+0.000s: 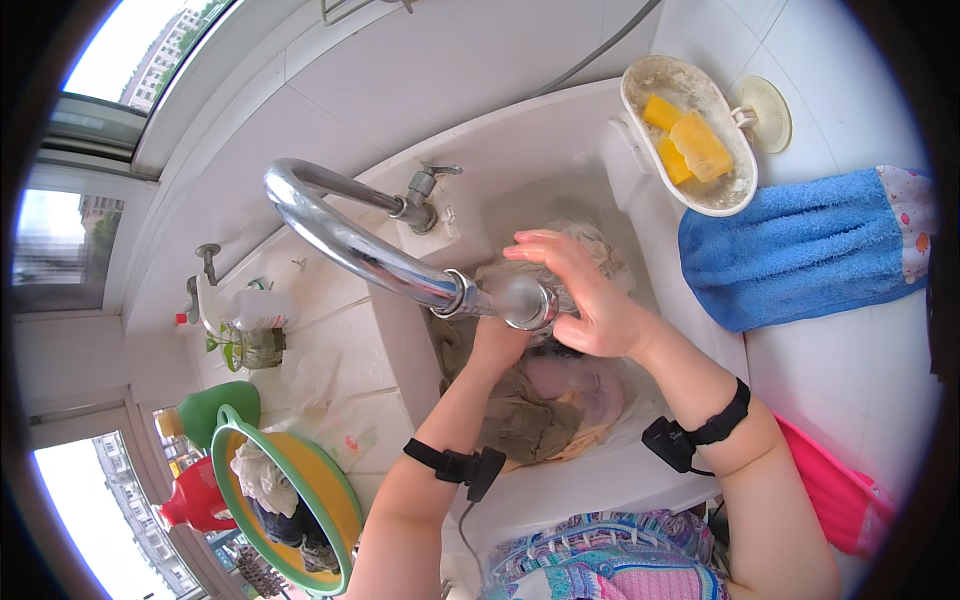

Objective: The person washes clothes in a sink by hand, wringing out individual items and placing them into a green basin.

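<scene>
Both my hands are over a white laundry sink (637, 480) with cloudy water and wet clothes in it. My right hand (596, 300) is raised above the laundry, thumb apart from the fingers, with nothing visible in its grasp. My left hand (501, 343) reaches down among the clothes; the chrome faucet (352, 251) covers its fingers, so its grip is hidden. Beyond my hands is a pale wet cloth (604, 251). Nearer to me lie an olive-brown garment (525, 424) and a mauve piece of clothing (600, 390).
A soap dish (739, 199) with yellow soap bars (701, 146) is mounted at the right, above a blue towel (795, 240). On the left are a green-rimmed basin (341, 480) of clothes, a green bottle (221, 412), a red bottle (196, 495) and a potted plant (259, 349).
</scene>
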Action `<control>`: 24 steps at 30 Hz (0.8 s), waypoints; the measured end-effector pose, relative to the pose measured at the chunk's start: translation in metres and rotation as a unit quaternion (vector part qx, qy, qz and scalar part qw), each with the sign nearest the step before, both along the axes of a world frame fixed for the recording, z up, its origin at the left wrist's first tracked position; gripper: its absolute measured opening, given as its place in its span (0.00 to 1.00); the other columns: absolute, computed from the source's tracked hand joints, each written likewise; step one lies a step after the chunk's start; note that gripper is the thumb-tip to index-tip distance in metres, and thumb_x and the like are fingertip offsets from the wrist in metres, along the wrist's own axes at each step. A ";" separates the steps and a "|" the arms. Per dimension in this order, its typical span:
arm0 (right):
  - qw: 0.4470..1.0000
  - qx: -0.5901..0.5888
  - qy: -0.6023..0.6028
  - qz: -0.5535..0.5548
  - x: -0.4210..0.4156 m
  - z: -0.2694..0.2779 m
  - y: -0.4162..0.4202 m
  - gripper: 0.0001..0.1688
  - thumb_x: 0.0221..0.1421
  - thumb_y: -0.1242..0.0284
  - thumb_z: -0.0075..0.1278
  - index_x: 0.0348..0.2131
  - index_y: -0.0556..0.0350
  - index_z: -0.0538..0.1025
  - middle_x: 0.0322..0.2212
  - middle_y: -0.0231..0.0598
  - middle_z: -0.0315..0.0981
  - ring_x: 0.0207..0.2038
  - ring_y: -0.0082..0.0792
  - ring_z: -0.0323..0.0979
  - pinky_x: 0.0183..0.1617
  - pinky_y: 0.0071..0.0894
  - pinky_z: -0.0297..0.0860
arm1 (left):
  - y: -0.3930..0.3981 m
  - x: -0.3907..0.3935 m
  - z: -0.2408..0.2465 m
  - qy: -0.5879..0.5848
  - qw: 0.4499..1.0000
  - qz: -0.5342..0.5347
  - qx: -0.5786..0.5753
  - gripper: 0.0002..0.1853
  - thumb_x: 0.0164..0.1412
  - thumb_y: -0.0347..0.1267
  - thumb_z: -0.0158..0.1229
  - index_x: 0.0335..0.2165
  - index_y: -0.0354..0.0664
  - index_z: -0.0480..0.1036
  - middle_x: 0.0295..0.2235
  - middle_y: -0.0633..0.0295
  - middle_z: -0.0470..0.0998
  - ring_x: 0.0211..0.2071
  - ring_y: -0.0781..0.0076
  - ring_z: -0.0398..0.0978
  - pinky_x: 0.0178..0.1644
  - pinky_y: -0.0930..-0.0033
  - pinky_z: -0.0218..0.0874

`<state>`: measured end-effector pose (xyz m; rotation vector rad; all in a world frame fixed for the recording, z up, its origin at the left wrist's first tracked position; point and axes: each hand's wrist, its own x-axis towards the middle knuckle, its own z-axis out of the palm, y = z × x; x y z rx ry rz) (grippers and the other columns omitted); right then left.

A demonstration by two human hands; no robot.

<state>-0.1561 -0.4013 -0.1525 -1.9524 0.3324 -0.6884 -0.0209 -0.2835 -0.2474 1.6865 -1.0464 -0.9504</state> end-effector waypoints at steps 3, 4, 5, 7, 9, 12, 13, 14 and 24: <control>1.000 -0.012 -0.008 0.023 0.002 0.021 0.010 0.27 0.40 0.72 0.58 0.43 0.51 0.70 0.44 0.41 0.63 0.49 0.47 0.62 0.53 0.44 0.59 | -0.003 0.010 0.021 -0.086 0.996 0.023 0.015 0.18 0.50 0.24 0.54 0.43 0.38 0.71 0.42 0.52 0.75 0.46 0.58 0.72 0.47 0.61 0.63; 0.998 -0.049 0.025 0.010 0.002 0.018 0.008 0.27 0.40 0.71 0.58 0.43 0.52 0.70 0.44 0.41 0.63 0.47 0.47 0.63 0.52 0.44 0.60 | -0.002 0.017 0.030 -0.132 0.990 0.035 0.024 0.19 0.49 0.24 0.54 0.43 0.38 0.71 0.43 0.51 0.74 0.46 0.56 0.71 0.47 0.60 0.63; 0.995 -0.085 0.058 -0.004 0.001 0.017 0.005 0.27 0.39 0.70 0.59 0.43 0.52 0.70 0.43 0.41 0.63 0.46 0.48 0.63 0.51 0.44 0.60 | -0.004 0.020 0.039 -0.178 0.982 0.047 0.034 0.19 0.49 0.24 0.54 0.43 0.38 0.71 0.43 0.50 0.73 0.46 0.54 0.71 0.47 0.60 0.63; 0.991 -0.104 0.058 -0.062 -0.001 0.022 -0.003 0.28 0.40 0.69 0.60 0.43 0.53 0.70 0.40 0.42 0.65 0.43 0.47 0.64 0.49 0.41 0.61 | -0.014 0.034 0.061 -0.270 0.960 0.069 -0.036 0.19 0.48 0.23 0.54 0.43 0.33 0.69 0.45 0.49 0.69 0.40 0.51 0.71 0.43 0.58 0.64; 0.986 -0.100 0.057 -0.122 -0.003 0.024 -0.019 0.28 0.41 0.70 0.59 0.44 0.53 0.69 0.40 0.42 0.66 0.43 0.47 0.64 0.49 0.41 0.62 | -0.030 0.041 0.088 -0.224 0.968 0.108 -0.041 0.18 0.51 0.25 0.53 0.43 0.34 0.68 0.45 0.53 0.70 0.40 0.58 0.71 0.43 0.62 0.64; 0.980 -0.104 0.037 -0.164 0.002 0.024 -0.037 0.29 0.42 0.72 0.58 0.46 0.53 0.68 0.40 0.43 0.67 0.44 0.46 0.64 0.50 0.40 0.62 | -0.061 0.067 0.091 0.069 0.986 0.139 0.060 0.24 0.55 0.26 0.53 0.52 0.36 0.64 0.50 0.55 0.69 0.40 0.66 0.71 0.43 0.67 0.65; 0.979 -0.105 0.041 -0.169 0.001 0.022 -0.044 0.30 0.42 0.73 0.58 0.47 0.54 0.67 0.41 0.43 0.67 0.45 0.46 0.64 0.50 0.40 0.62 | -0.073 0.068 0.098 0.200 0.967 0.144 0.063 0.23 0.55 0.25 0.52 0.51 0.35 0.63 0.48 0.55 0.69 0.41 0.66 0.70 0.44 0.66 0.64; 0.978 -0.105 0.044 -0.173 0.001 0.020 -0.049 0.31 0.42 0.73 0.57 0.48 0.54 0.67 0.42 0.43 0.67 0.45 0.46 0.64 0.51 0.40 0.62 | -0.084 0.068 0.107 0.327 0.931 0.146 0.066 0.23 0.56 0.25 0.51 0.51 0.33 0.61 0.47 0.56 0.69 0.42 0.65 0.69 0.45 0.66 0.63; 0.971 -0.074 0.065 -0.216 -0.015 -0.043 -0.046 0.34 0.48 0.68 0.57 0.52 0.61 0.63 0.44 0.48 0.66 0.49 0.47 0.63 0.54 0.41 0.60 | -0.122 0.106 0.108 0.647 0.715 0.191 -0.184 0.25 0.52 0.14 0.43 0.51 0.35 0.57 0.44 0.59 0.66 0.39 0.68 0.67 0.45 0.64 0.60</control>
